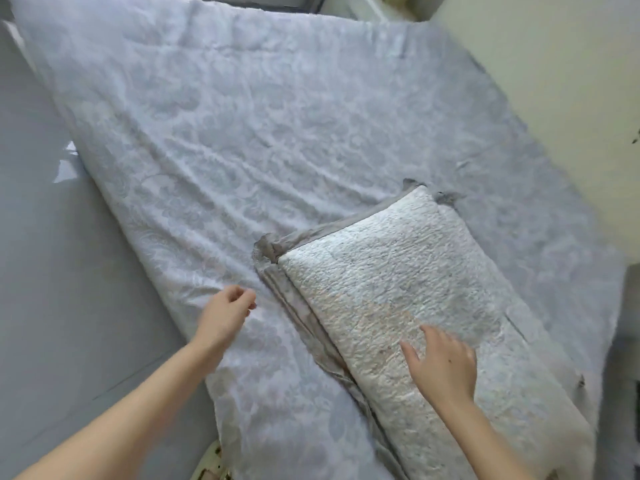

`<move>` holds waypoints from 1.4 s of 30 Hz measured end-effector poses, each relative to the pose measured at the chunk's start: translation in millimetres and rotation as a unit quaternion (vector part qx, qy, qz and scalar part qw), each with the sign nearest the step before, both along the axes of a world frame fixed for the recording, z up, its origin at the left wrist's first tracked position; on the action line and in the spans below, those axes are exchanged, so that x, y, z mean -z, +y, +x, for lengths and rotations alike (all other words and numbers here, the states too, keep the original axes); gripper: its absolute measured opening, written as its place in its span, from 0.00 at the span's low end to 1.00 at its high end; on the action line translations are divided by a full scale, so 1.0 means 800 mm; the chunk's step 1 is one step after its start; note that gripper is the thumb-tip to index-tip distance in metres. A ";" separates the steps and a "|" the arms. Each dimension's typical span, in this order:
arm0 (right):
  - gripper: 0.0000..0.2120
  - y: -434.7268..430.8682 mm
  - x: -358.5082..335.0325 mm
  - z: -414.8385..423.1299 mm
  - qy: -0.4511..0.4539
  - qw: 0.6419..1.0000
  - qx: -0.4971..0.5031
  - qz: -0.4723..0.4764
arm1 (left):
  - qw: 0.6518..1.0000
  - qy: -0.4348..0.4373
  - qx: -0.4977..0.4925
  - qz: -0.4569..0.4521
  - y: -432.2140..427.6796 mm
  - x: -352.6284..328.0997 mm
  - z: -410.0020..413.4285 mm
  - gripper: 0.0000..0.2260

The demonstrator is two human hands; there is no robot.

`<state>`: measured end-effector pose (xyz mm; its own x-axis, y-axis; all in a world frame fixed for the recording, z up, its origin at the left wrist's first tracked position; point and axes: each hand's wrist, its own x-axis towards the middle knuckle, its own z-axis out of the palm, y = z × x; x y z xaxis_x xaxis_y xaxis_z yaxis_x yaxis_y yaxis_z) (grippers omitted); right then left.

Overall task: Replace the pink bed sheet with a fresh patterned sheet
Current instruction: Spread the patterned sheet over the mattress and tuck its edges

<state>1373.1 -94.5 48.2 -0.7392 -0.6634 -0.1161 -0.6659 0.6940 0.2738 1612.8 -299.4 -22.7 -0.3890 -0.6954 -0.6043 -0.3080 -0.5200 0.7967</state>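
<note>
Right grip (443, 362) spread over the folded quilt (398, 271), probably to shift it. Left grip (227, 308) curled on the patterned sheet (277, 116) at the bed (540, 188)'s left edge. Pinching? Can't tell.

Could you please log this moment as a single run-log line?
patterned sheet spread flat | folded quilt lying on it | left hand curled at sheet edge, grip unclear | right hand open over quilt

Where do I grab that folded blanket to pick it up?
Probably grip the folded blanket along its long left edge, where the layers stack: slide the left hand under from the left, right hand flat on top.
</note>
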 end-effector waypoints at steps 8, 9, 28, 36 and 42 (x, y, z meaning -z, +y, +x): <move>0.37 0.067 -0.009 -0.104 0.006 0.991 0.126 0.046 | 0.915 -0.162 0.224 -0.294 -0.035 -0.020 -0.181 0.18; 0.40 0.061 -0.001 -0.122 -0.013 0.990 0.136 0.039 | 0.902 -0.175 0.246 -0.308 -0.043 -0.011 -0.209 0.20; 0.18 -0.016 0.101 -0.202 0.012 0.995 0.039 -0.088 | 0.912 -0.126 0.164 -0.354 -0.038 -0.023 -0.349 0.19; 0.14 -0.084 0.031 -0.180 0.027 0.961 0.039 -0.271 | 0.894 -0.107 0.160 -0.405 -0.134 -0.110 -0.339 0.20; 0.13 -0.296 -0.025 -0.110 0.014 0.915 -0.034 -0.403 | 0.876 -0.161 0.081 -0.447 -0.353 -0.151 -0.255 0.17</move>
